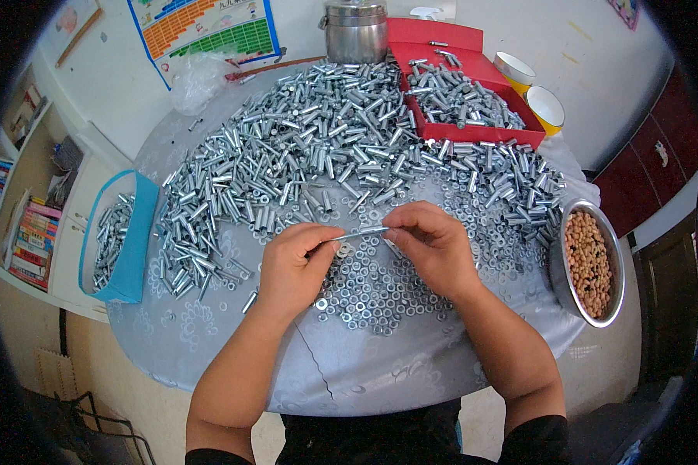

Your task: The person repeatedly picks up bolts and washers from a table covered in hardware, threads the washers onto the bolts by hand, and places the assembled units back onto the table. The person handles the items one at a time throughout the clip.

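My left hand (296, 264) pinches one end of a slim metal anchor bolt (362, 233) between thumb and finger. At its other end, the thumb and fingers of my right hand (433, 250) grip it too. The bolt is level, just above the table; whether a sleeve or nut sits on it is partly hidden by my fingertips. Below and between my hands spreads a bed of loose nuts and washers (366, 296). Beyond them rises a wide heap of shiny metal sleeves and bolts (302, 128).
A red box (477, 135) of anchors stands at the back right, beside two yellow-and-white cups (544, 107). Left is a blue box (136, 250) of metal parts. A steel bowl (558, 273) of peanut-like pieces sits right. Behind are a steel pot (356, 35) and plastic bag (196, 84).
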The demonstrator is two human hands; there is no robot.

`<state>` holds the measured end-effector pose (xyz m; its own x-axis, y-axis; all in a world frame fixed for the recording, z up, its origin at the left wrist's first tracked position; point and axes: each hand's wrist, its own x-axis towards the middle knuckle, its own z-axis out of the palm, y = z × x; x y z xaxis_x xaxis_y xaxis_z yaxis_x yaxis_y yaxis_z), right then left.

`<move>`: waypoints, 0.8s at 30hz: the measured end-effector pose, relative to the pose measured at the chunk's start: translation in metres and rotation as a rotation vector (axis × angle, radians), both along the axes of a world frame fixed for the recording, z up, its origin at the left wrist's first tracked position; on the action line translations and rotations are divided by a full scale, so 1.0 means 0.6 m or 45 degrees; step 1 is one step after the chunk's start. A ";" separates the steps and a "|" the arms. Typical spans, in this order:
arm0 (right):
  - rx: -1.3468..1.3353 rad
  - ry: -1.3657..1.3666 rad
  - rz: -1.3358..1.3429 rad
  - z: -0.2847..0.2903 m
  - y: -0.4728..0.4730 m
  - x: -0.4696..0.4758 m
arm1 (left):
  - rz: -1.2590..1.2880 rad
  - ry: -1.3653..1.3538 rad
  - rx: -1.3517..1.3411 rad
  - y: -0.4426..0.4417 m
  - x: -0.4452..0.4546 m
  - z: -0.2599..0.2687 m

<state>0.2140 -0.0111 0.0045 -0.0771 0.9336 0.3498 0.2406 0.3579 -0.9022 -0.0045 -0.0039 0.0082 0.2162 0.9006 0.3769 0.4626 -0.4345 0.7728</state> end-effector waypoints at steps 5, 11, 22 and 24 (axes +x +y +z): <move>0.018 -0.025 0.005 0.000 0.001 0.000 | -0.033 -0.003 0.037 0.003 0.001 -0.002; -0.026 0.031 0.029 0.000 0.000 -0.004 | 0.014 -0.157 -0.140 -0.001 0.004 -0.012; -0.206 0.083 0.074 -0.007 0.001 -0.004 | -0.027 -0.192 -0.359 -0.005 0.004 0.005; -0.295 0.200 0.102 -0.004 -0.002 -0.007 | -0.121 -0.371 -0.541 -0.003 0.005 -0.001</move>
<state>0.2101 -0.0122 0.0019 -0.1155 0.9832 0.1413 0.0711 0.1501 -0.9861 -0.0013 -0.0059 0.0077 0.2450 0.9687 0.0390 0.1756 -0.0839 0.9809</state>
